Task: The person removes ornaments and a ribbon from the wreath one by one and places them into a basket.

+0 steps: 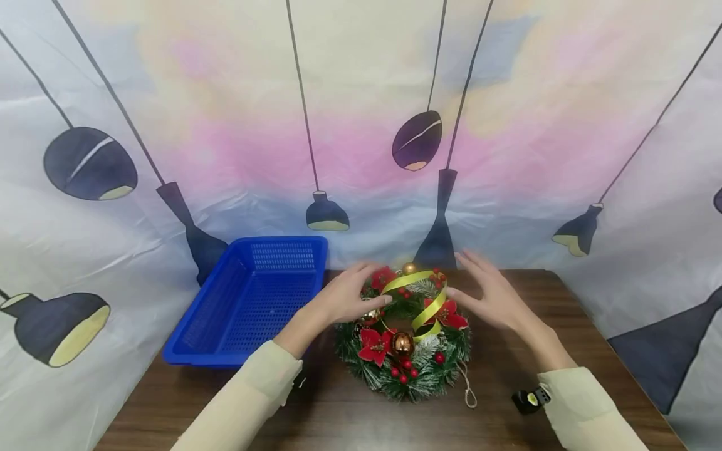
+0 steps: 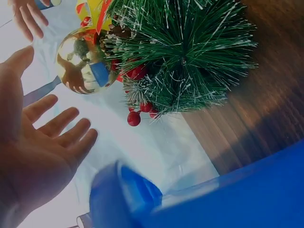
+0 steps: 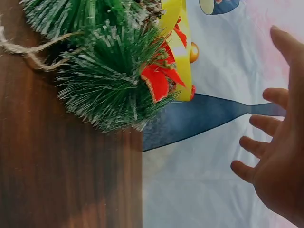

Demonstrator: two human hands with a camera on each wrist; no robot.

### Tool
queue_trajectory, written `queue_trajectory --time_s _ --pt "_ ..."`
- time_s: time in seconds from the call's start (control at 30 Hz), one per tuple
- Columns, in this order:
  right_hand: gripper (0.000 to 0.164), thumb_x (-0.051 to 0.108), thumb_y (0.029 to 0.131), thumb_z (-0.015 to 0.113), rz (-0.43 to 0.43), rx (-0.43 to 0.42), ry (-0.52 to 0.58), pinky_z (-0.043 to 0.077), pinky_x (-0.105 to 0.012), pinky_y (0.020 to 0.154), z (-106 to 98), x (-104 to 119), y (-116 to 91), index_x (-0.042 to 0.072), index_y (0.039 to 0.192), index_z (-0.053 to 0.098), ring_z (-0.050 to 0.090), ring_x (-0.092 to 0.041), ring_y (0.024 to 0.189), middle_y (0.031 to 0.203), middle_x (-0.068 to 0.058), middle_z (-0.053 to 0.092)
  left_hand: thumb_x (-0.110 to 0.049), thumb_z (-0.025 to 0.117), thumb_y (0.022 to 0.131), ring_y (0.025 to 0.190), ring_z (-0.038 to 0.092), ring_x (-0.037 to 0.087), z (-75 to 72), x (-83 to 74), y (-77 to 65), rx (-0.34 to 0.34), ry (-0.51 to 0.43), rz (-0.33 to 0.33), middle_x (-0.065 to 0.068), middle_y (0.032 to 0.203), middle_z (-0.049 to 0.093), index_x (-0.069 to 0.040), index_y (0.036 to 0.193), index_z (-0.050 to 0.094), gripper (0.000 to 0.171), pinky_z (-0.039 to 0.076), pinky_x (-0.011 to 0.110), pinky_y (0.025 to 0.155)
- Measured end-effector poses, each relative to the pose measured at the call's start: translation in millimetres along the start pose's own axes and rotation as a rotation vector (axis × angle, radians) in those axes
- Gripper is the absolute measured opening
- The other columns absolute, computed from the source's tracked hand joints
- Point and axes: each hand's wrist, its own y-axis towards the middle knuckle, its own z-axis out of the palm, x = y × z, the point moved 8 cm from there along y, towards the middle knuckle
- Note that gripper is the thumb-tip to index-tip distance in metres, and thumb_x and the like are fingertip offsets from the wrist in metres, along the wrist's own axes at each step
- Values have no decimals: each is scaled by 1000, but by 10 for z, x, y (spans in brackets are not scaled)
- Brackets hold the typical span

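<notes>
On the wooden table lies a green Christmas wreath [image 1: 414,385] with red poinsettias, gold balls, red berries and a twine loop [image 1: 469,391]. A yellow ribbon [image 1: 431,310] curls loosely over its top. My left hand [image 1: 352,294] is over the wreath's left side, and in the left wrist view its fingers are spread with nothing held, near a gold ball [image 2: 78,61]. My right hand [image 1: 493,294] stands at the upper right of the wreath, thumb near the ribbon. The right wrist view shows its fingers [image 3: 254,147] apart and relaxed, away from the green needles [image 3: 114,85].
A blue plastic basket [image 1: 245,359] with perforated walls stands left of the wreath, close to my left forearm. A black strap with a small device [image 1: 530,399] is at my right sleeve. Behind the table hangs a cloth [image 1: 372,163] printed with lamps.
</notes>
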Motion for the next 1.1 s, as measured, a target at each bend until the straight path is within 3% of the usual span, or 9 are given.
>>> queue_trajectory --time_s 0.27,0.53,0.7,0.83,0.97,1.1 --pt "79 48 103 68 54 -8 172 26 -79 114 91 -120 -136 25 169 31 28 -46 155 171 -13 32 -57 75 95 136 58 30 -2 8 -201 8 -17 18 6 156 52 -22 153 56 71 51 53 108" --pt "73 42 103 69 181 -8 371 29 -78 112 370 -396 -352 15 164 39 33 -47 152 164 -18 42 -45 80 95 129 62 30 99 36 -347 -9 -30 -10 7 145 58 -16 145 63 61 54 53 104" --pt "72 36 102 71 173 -7 392 31 -77 112 489 -479 -443 10 162 40 35 -48 150 161 -22 44 -35 82 96 119 66 28 122 22 -362 -46 -48 -6 5 134 61 -15 139 64 51 56 50 99" --pt "70 28 101 74 147 -33 439 40 -71 111 540 -498 -480 6 159 42 44 -48 145 157 -24 48 -29 83 95 118 65 28 126 14 -361 -71 -71 -2 5 132 61 -15 137 64 48 55 50 100" --pt "70 22 100 76 138 -35 510 48 -63 108 620 -495 -491 3 159 42 50 -47 140 156 -25 49 -30 84 94 120 64 29 143 44 -370 -76 -84 -20 4 132 61 -16 138 64 50 54 50 101" --pt "74 21 98 77 144 -21 538 48 -62 108 711 -494 -502 1 159 40 47 -49 142 156 -27 47 -32 84 94 120 63 27 171 83 -377 -76 -83 -33 3 131 61 -15 138 63 51 55 49 100"
